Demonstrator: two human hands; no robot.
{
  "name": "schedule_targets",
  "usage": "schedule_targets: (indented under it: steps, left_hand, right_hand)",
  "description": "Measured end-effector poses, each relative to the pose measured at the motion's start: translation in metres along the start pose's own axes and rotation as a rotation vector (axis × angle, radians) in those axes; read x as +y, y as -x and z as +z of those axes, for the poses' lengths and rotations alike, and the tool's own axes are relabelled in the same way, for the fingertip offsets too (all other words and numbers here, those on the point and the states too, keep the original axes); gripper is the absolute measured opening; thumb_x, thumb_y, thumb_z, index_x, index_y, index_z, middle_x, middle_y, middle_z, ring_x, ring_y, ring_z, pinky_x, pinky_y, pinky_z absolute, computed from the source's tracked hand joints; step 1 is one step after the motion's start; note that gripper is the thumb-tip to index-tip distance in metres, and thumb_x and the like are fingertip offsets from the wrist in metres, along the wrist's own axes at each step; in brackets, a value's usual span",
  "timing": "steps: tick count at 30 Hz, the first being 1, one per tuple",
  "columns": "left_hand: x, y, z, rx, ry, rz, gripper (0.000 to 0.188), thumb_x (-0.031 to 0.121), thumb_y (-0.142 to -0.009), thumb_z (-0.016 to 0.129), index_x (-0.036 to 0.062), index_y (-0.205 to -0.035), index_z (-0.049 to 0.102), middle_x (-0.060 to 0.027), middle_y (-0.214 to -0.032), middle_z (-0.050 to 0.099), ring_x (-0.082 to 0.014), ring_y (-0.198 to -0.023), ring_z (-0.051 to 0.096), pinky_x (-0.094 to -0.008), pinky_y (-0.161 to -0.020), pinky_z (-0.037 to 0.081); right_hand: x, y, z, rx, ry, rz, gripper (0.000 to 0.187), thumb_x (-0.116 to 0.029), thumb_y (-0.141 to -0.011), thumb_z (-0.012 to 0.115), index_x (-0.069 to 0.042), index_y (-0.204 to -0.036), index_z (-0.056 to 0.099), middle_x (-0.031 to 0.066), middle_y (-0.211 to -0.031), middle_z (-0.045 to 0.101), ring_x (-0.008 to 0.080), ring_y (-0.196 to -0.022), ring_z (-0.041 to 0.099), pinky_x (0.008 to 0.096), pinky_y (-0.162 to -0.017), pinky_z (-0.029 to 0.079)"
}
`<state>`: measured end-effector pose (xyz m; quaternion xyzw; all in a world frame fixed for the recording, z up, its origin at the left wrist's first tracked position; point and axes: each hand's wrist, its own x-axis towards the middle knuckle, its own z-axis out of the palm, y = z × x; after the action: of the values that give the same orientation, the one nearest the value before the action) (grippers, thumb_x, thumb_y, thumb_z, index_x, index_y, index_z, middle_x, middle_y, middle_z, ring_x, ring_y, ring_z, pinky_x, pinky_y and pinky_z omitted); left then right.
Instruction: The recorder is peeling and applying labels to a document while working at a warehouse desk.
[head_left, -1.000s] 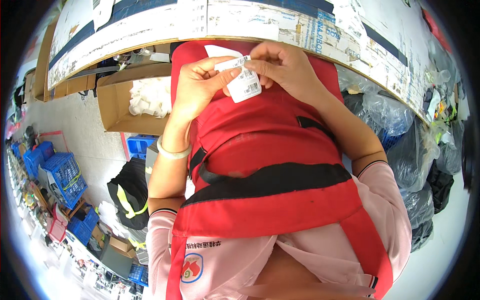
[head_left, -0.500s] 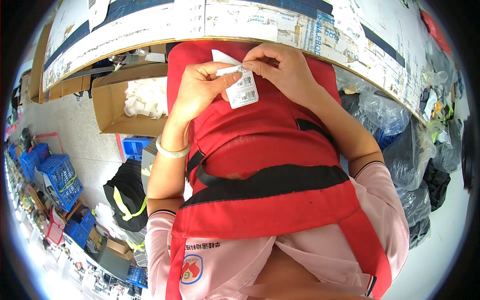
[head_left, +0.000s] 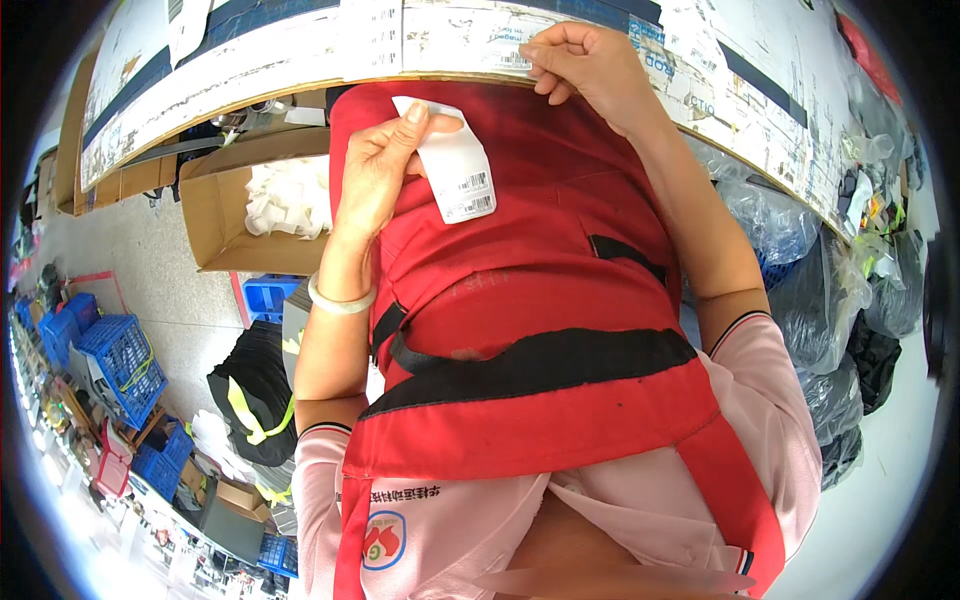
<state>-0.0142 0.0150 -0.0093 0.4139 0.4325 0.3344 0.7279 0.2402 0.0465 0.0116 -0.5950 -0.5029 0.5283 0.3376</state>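
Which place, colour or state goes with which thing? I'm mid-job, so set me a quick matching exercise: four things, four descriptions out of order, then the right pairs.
Column one
1. Left hand
2. Right hand
3. Open cardboard box
4. Apron

Column two
A. Raised over the white worktable
B. Red
C. Holding a white label strip
D. Has pale scraps inside

Right pairs
1-C
2-A
3-D
4-B
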Motion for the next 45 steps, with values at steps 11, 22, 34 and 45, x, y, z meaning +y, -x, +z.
schedule_targets:
  steps: [11, 22, 34, 45]
  left_hand:
    - [-0.005, -0.001, 0.002, 0.020, 0.022, -0.036, 0.037, 0.032, -0.096, 0.056, -0.0020, -0.098, 0.070, -0.0072, -0.081, 0.068, -0.0095, -0.066, 0.061, -0.0208, -0.060, 0.049]
    - [-0.007, -0.001, 0.003, 0.003, 0.008, -0.038, 0.035, 0.031, -0.096, 0.055, -0.0004, -0.098, 0.071, -0.0065, -0.083, 0.069, -0.0086, -0.066, 0.061, -0.0200, -0.059, 0.048]
    - [-0.009, -0.001, 0.003, 0.000, 0.001, -0.051, 0.033, 0.030, -0.096, 0.056, 0.0006, -0.098, 0.071, -0.0054, -0.083, 0.070, -0.0072, -0.065, 0.059, -0.0191, -0.058, 0.046]
    - [-0.010, 0.001, 0.005, -0.002, 0.027, -0.050, 0.033, 0.029, -0.096, 0.056, -0.0011, -0.100, 0.070, -0.0070, -0.085, 0.069, -0.0098, -0.069, 0.063, -0.0210, -0.060, 0.050]
  right_hand:
    - [0.010, -0.006, 0.003, -0.007, -0.031, -0.052, 0.020, -0.020, -0.090, 0.065, -0.001, -0.095, 0.066, 0.0017, -0.077, 0.063, 0.0057, -0.062, 0.059, 0.0174, -0.054, 0.050]
    - [0.008, -0.006, 0.003, -0.012, -0.015, -0.066, 0.023, -0.024, -0.090, 0.065, -0.001, -0.093, 0.065, 0.0015, -0.076, 0.063, 0.0058, -0.062, 0.059, 0.0183, -0.054, 0.051]
    - [-0.001, -0.004, 0.003, -0.004, -0.114, 0.021, 0.016, -0.010, -0.089, 0.061, 0.006, -0.086, 0.062, 0.0087, -0.071, 0.063, 0.0133, -0.056, 0.060, 0.0238, -0.048, 0.050]
    - [-0.011, -0.002, 0.010, 0.031, 0.051, 0.003, 0.015, -0.009, -0.088, 0.061, 0.006, -0.087, 0.062, 0.0097, -0.072, 0.063, 0.0138, -0.056, 0.061, 0.0239, -0.048, 0.050]
